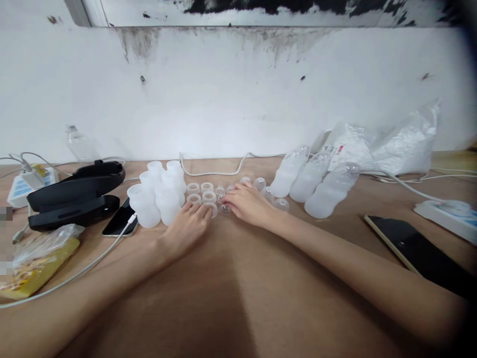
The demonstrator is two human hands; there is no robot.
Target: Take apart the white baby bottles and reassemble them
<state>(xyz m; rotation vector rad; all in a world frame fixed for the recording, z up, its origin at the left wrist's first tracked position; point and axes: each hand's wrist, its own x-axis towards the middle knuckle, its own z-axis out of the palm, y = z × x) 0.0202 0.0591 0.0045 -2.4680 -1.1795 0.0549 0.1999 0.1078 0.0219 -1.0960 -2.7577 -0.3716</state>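
My left hand [191, 222] lies palm down on the table with its fingers loosely spread at the front of several pale screw rings [207, 187]. Its fingertips touch or nearly touch the nearest ring. My right hand [249, 203] reaches in from the right, fingers bent together at a clear bottle nipple [220, 190] among several others; its grip is partly hidden. Frosted, open-topped baby bottle bodies [143, 206] stand in rows left of the rings. Clear dome caps [260, 184] sit just behind and right of my right hand. Several capped baby bottles [323, 194] stand farther right.
A black case [74, 194], a phone with a cable [119, 219] and a bag of snacks [40, 261] lie left. At right are another phone [413, 246], a power strip [449, 216] and a plastic bag of white items [404, 141]. A white cable [214, 174] runs along the wall.
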